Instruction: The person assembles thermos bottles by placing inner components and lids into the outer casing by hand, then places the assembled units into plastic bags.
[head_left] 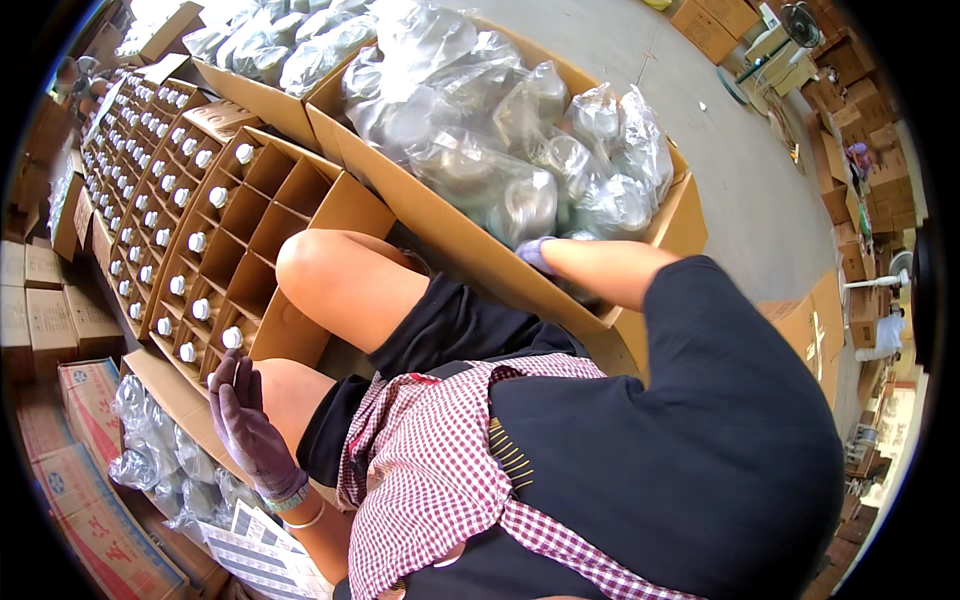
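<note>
My left hand [243,425] wears a purple-grey glove. Its fingers stretch out, holding nothing visible, with the tips just by a white bottle cap [232,337] at the corner of a divided cardboard carton [318,335]. White-capped bottles stand in some of its compartments; several others look empty. My right hand [537,254], in a pale purple glove, reaches down inside a long open carton [420,205]. Clear plastic bags of glass-like containers [480,150] fill that carton. The right fingers are hidden among the bags, so their grip does not show.
More divided cartons of white-capped bottles [130,200] run along the left. Bagged containers [165,440] and printed sheets [265,555] lie at lower left, beside red-printed cartons [95,510]. A fan [800,24] and stacked boxes line the far right.
</note>
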